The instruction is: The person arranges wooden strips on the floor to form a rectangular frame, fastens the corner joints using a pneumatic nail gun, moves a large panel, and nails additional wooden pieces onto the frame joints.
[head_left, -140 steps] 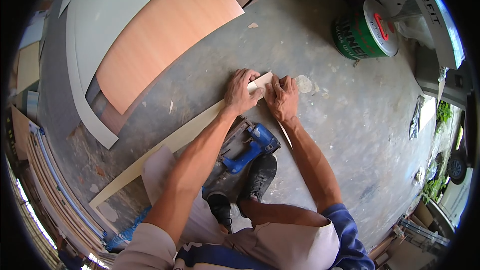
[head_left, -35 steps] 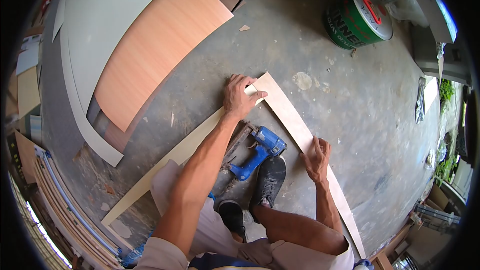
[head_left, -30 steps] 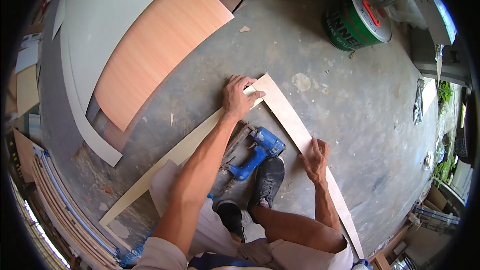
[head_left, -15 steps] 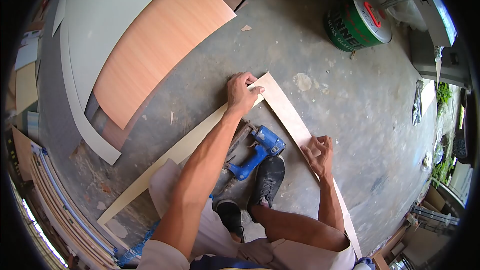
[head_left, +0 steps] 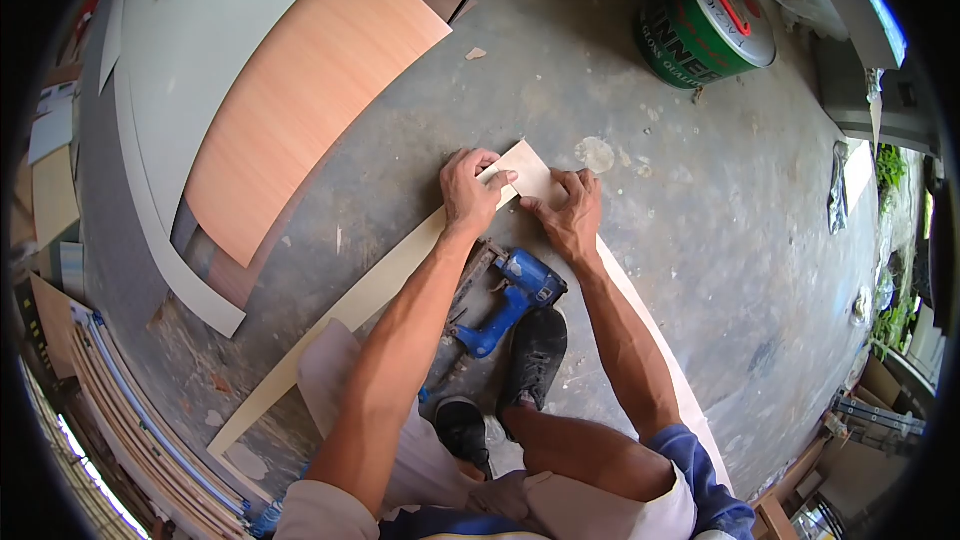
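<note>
Left wooden strip (head_left: pixel 385 288) and right wooden strip (head_left: pixel 532 168): laid on the concrete floor (head_left: pixel 700 200), splayed toward the knees, with ends meeting at an angled corner ahead of the body. Nearest, between the strips: a black shoe (head_left: pixel 537 360), and just beyond its toe a blue nail gun (head_left: pixel 515 302), lying on its side, touched by neither hand.

Farther out, at the corner: left hand (head_left: pixel 470 192), thumb laid over the end of the left strip and fingers curled at its far edge, closed firmly, much as half a second ago. Just beside it: right hand (head_left: pixel 572 212), brought up from well down the right strip to near the joint. Fingers half curled across that strip's width, thumb at the inner edge, closed on it. Now both hands about the meeting ends, probably with finer control over the corner; lower length of the right strip left without a hand.

Beyond, well apart from the corner: a wood-grain sheet (head_left: pixel 310 110) to the left, and farther off to the right a green can (head_left: pixel 695 35) with a red handle.
</note>
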Tool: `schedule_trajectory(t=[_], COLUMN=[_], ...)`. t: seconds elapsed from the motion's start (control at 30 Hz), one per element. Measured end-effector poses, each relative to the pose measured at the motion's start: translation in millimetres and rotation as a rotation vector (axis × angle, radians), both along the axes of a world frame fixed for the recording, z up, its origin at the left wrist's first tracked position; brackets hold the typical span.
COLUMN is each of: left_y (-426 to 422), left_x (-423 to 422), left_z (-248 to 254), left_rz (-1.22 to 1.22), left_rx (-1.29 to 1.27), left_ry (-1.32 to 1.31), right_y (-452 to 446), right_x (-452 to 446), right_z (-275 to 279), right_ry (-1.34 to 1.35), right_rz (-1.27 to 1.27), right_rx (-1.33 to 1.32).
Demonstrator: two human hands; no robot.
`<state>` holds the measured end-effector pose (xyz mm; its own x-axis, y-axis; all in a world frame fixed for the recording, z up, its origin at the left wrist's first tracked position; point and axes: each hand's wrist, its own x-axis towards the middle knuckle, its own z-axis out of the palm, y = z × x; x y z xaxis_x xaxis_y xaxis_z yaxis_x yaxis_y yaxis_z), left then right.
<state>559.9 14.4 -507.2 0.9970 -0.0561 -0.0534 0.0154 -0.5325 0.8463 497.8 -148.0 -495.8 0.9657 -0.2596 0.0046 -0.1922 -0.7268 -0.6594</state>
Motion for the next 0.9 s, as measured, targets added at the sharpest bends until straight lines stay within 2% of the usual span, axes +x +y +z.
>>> schedule_trajectory(t=[0.13, 0.27, 0.37, 0.47, 0.5, 0.53, 0.63, 0.73, 0.8, 0.83, 0.9], left_y=[2, 3, 3, 0, 1, 2, 4, 3, 3, 3, 3], left_x=[-2, -1, 0, 6, 2, 3, 4, 2, 3, 4, 3], left_z=[-5, -4, 0, -2, -2, -3, -5, -6, -8, -8, -10], left_rz=[-0.031, -0.062, -0.087, -0.161, -0.165, -0.162, -0.166, -0.165, -0.160, -0.162, -0.162], left_rx=[-0.006, -0.043, -0.036, 0.067, 0.060, 0.056, 0.052, 0.064, 0.031, 0.030, 0.037], left_ry=[-0.173, -0.137, -0.096, -0.237, -0.208, -0.179, -0.170, -0.178, -0.157, -0.154, -0.172], right_y=[0, 7, 8, -6, -13, -25, -96, -146, -157, -154, -146], right_x=[-2, -6, -9, -19, -38, -62, -180, -283, -325, -337, -341], right_z=[-3, -4, -3, 4, 11, 27, 19, 41, 49, 49, 32], right_ry=[-0.088, -0.140, -0.066, -0.016, 0.003, 0.014, 0.106, 0.409, 0.519, 0.509, 0.477], right_rz=[0.048, 0.045, 0.015, -0.014, -0.067, -0.093, -0.198, -0.220, -0.175, -0.109, -0.138], right_rx=[-0.058, -0.128, -0.167, 0.038, 0.141, 0.036, -0.182, -0.400, -0.429, -0.447, -0.489])
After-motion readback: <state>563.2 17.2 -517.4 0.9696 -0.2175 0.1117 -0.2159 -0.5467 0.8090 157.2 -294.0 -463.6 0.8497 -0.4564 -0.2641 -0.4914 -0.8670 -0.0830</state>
